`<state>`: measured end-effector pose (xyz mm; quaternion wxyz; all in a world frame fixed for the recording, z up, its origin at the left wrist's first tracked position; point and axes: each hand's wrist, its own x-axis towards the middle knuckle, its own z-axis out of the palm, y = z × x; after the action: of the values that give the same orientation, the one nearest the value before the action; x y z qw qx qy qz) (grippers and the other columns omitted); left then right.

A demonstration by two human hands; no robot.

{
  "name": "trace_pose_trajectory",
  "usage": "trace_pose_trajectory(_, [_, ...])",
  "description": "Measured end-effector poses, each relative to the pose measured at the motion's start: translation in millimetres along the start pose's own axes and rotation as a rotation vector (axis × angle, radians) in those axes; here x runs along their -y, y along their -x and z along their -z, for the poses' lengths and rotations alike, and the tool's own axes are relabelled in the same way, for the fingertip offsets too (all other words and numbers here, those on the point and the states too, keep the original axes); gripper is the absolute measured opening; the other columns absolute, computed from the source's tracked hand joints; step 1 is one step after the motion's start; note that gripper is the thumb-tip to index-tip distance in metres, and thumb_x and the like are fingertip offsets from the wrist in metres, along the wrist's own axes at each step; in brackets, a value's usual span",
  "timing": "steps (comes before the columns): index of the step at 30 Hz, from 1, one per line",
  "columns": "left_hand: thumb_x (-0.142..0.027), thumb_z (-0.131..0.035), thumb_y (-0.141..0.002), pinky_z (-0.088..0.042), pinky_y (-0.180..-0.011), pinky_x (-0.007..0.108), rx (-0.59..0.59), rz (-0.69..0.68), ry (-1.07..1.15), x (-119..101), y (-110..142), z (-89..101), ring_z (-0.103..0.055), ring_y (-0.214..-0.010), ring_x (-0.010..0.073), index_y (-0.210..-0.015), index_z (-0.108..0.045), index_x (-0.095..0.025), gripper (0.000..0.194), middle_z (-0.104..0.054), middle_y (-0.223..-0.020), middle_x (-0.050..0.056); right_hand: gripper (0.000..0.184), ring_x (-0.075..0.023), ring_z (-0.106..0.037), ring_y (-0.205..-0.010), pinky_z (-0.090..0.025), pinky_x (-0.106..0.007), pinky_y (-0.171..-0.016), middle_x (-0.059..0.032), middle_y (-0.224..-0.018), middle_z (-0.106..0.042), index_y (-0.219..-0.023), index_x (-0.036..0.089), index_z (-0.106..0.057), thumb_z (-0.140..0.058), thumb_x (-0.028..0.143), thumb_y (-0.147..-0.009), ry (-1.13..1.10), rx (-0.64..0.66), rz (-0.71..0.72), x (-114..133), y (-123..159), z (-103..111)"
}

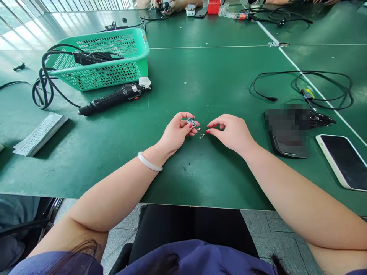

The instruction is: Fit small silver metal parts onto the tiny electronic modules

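Note:
My left hand [179, 130] is closed, pinching a small grey-blue part, perhaps a circuit board [191, 122], between thumb and fingers. A tiny coppery bit shows by its lower fingertips. To the right, my right hand [229, 131] is bent into a pinch with thumb and forefinger close together. Whatever lies at those fingertips is too small to make out. Between the two hands, a small gold-coloured rectangular frame [202, 136] lies flat on the green table [183, 172].
A green basket [114, 72] with cables and a black electric screwdriver [114, 99] are at left, near a folded paper stack [40, 133]. At right are a coiled cable [327, 72], a black case [289, 147] and a phone [346, 160]. Other people's hands [160, 4] show across the table.

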<state>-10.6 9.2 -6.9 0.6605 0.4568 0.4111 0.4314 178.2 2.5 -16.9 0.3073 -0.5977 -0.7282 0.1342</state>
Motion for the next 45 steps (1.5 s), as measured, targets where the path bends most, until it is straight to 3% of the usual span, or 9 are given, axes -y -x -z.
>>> trace_pose_trajectory(3, [-0.001, -0.042, -0.089, -0.046, -0.067, 0.022, -0.07, 0.029, -0.038, 0.0, -1.4, -0.5, -0.057, -0.06, 0.0034, -0.091, -0.047, -0.017, 0.017, -0.065, -0.079, -0.001, 0.002, -0.0166, -0.055, -0.068, -0.04, -0.032, -0.06, -0.0015, -0.077, -0.067, -0.075, 0.023, -0.074, -0.073, 0.024, -0.072, 0.058, 0.104, -0.035, -5.3, 0.0, -1.9])
trace_pose_trajectory(7, [-0.001, -0.043, -0.089, -0.047, -0.07, 0.023, -0.09, 0.033, -0.078, 1.1, -1.0, -1.9, -0.057, -0.061, 0.004, -0.091, -0.047, -0.017, 0.017, -0.065, -0.081, -0.001, 0.01, -0.0162, -0.055, -0.068, -0.039, -0.032, -0.061, -0.0019, -0.076, -0.067, -0.073, 0.023, -0.073, -0.065, 0.019, -0.078, 0.09, 0.132, -0.018, -4.0, 0.0, -4.0])
trace_pose_trajectory(10, [-0.001, -0.042, -0.089, -0.048, -0.071, 0.024, -0.086, 0.013, -0.127, 2.4, -0.1, -2.7, -0.058, -0.063, 0.0046, -0.092, -0.048, -0.017, 0.016, -0.066, -0.083, 0.0, 0.012, -0.016, -0.054, -0.067, -0.04, -0.032, -0.062, -0.0023, -0.075, -0.066, -0.072, 0.021, -0.071, -0.063, 0.017, -0.079, 0.073, 0.095, 0.004, -0.3, -0.4, -2.8])
trace_pose_trajectory(17, [-0.001, -0.045, -0.086, -0.05, -0.07, 0.024, 0.01, -0.078, -0.19, 5.7, 2.1, -5.9, -0.062, -0.065, 0.0059, -0.092, -0.049, -0.017, 0.018, -0.065, -0.08, -0.002, 0.01, -0.0149, -0.055, -0.069, -0.043, -0.03, -0.063, -0.0021, -0.079, -0.067, -0.076, 0.021, -0.068, -0.06, 0.019, -0.082, -0.153, -0.122, 0.098, 23.2, 7.6, 1.4])
trace_pose_trajectory(27, [-0.001, -0.049, -0.084, -0.052, -0.068, 0.024, 0.023, -0.13, -0.186, 4.9, 4.4, -12.2, -0.064, -0.063, 0.007, -0.092, -0.05, -0.018, 0.019, -0.063, -0.073, -0.003, 0.014, -0.0145, -0.057, -0.066, -0.047, -0.032, -0.062, -0.0028, -0.079, -0.069, -0.076, 0.02, -0.069, -0.063, 0.031, -0.08, -0.426, -0.112, -0.115, 33.4, 13.3, -5.4])
trace_pose_trajectory(34, [-0.002, -0.055, -0.082, -0.052, -0.069, 0.024, 0.065, -0.101, -0.106, 4.5, 6.0, -14.7, -0.063, -0.061, 0.0063, -0.09, -0.049, -0.019, 0.019, -0.064, -0.07, -0.005, 0.01, -0.0155, -0.058, -0.067, -0.047, -0.032, -0.061, -0.0025, -0.079, -0.069, -0.071, 0.022, -0.069, -0.066, 0.027, -0.079, -0.308, -0.198, -0.015, 40.8, 16.4, -3.8])
trace_pose_trajectory(39, [-0.007, -0.055, -0.086, -0.051, -0.07, 0.023, 0.083, -0.051, -0.003, 3.8, 4.9, -13.4, -0.064, -0.062, 0.0063, -0.093, -0.048, -0.018, 0.015, -0.064, -0.069, -0.004, 0.014, -0.0179, -0.063, -0.079, -0.049, -0.033, -0.064, -0.0032, -0.085, -0.071, -0.082, 0.025, -0.074, -0.06, 0.027, -0.085, -0.349, -0.165, 0.043, 41.4, 18.0, -0.6])
trace_pose_trajectory(43, [-0.007, -0.052, -0.089, -0.051, -0.07, 0.022, 0.003, 0.003, 0.106, 1.5, 3.1, -11.8, -0.063, -0.063, 0.0054, -0.094, -0.047, -0.018, 0.014, -0.067, -0.074, -0.002, 0.02, -0.0174, -0.063, -0.08, -0.049, -0.032, -0.067, -0.0049, -0.089, -0.071, -0.093, 0.023, -0.074, -0.054, 0.025, -0.089, -0.332, -0.215, 0.063, 32.1, 14.0, -3.7])
trace_pose_trajectory(45, [-0.005, -0.048, -0.09, -0.05, -0.071, 0.021, -0.076, 0.03, 0.155, 0.7, 1.4, -10.7, -0.062, -0.062, 0.004, -0.094, -0.046, -0.017, 0.013, -0.067, -0.078, -0.001, 0.02, -0.0168, -0.06, -0.075, -0.048, -0.033, -0.067, -0.0046, -0.089, -0.069, -0.095, 0.022, -0.074, -0.056, 0.02, -0.087, -0.23, -0.161, 0.032, 22.8, 8.9, -8.4])
